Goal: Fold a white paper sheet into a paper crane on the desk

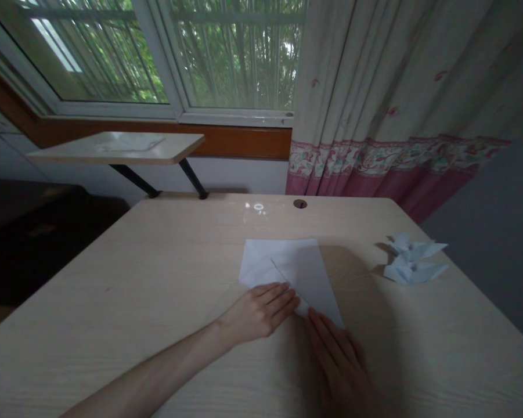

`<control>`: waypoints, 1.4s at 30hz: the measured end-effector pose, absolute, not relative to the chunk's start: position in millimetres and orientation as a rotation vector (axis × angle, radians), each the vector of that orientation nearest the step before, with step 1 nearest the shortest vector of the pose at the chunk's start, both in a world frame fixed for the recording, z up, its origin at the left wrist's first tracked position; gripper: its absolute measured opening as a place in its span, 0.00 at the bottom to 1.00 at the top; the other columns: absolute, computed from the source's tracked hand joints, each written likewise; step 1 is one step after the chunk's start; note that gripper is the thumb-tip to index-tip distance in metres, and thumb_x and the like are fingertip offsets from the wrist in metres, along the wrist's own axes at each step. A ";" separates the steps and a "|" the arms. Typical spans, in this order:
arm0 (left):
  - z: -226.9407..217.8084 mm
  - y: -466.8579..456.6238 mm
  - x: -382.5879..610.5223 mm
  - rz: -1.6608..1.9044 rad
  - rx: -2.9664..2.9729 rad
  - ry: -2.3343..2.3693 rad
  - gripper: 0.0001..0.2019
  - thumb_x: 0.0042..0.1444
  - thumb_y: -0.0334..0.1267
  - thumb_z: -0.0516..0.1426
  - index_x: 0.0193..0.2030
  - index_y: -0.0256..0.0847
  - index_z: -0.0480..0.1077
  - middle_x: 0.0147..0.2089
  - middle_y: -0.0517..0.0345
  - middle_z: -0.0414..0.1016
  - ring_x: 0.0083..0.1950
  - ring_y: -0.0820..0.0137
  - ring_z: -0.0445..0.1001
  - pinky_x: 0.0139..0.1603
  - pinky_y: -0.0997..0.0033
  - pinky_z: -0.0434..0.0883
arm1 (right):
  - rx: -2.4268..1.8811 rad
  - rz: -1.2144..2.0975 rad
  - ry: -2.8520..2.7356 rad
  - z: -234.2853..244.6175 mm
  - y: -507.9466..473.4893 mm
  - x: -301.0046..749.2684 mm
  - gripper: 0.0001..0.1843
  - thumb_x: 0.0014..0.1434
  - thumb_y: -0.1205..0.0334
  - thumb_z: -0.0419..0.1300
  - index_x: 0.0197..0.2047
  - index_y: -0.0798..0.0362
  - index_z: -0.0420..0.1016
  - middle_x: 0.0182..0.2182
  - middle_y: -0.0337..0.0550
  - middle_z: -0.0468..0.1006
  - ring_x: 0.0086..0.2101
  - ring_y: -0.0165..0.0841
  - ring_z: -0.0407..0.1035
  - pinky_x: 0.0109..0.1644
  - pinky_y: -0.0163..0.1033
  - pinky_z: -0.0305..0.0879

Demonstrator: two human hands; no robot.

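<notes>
A white sheet of paper [298,255] lies flat on the wooden desk in front of me, its near-left part folded over along a slanting edge. My left hand [261,310] rests on that folded part, fingers stretched out and pointing right. Close beside it my right hand [337,354] lies with straight fingers, their tips touching the near edge of the paper by the fold. The fingertips of both hands almost meet. The near corner of the paper is hidden under the hands.
Two folded paper figures [413,270] stand at the right side of the desk [157,261]. A small raised shelf [183,145] on black legs rises at the back left, a white sheet on it. A round cable hole [300,204] is near the back edge; a curtain [374,116] hangs behind.
</notes>
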State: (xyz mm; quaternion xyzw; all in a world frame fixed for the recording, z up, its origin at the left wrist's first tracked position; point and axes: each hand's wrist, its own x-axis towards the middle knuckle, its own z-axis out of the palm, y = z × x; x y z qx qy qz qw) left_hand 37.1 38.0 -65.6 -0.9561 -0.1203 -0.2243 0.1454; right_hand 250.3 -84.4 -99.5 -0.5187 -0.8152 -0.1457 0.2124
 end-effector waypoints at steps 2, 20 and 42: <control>-66.3 38.5 37.4 -0.665 -2.760 -0.367 0.15 0.68 0.30 0.46 0.55 0.32 0.69 0.53 0.52 0.76 0.54 0.65 0.74 0.53 0.67 0.74 | -1.476 -0.423 -2.266 -98.2 -84.1 248.8 0.36 0.56 0.74 0.46 0.68 0.53 0.52 0.59 0.40 0.68 0.54 0.35 0.67 0.54 0.43 0.53; -75.2 40.4 39.5 -0.656 -2.851 -0.508 0.13 0.68 0.33 0.48 0.52 0.31 0.71 0.51 0.49 0.78 0.54 0.65 0.75 0.51 0.67 0.76 | -1.526 -0.432 -2.386 -104.0 -86.1 249.3 0.38 0.51 0.77 0.46 0.67 0.58 0.54 0.63 0.42 0.63 0.59 0.37 0.60 0.59 0.46 0.53; -73.7 44.4 38.0 -0.514 -2.931 -0.607 0.13 0.67 0.30 0.48 0.53 0.31 0.70 0.56 0.46 0.74 0.57 0.64 0.73 0.54 0.65 0.74 | -1.570 -0.380 -2.309 -97.1 -80.9 240.6 0.39 0.53 0.78 0.46 0.69 0.53 0.50 0.61 0.37 0.65 0.57 0.38 0.63 0.55 0.46 0.59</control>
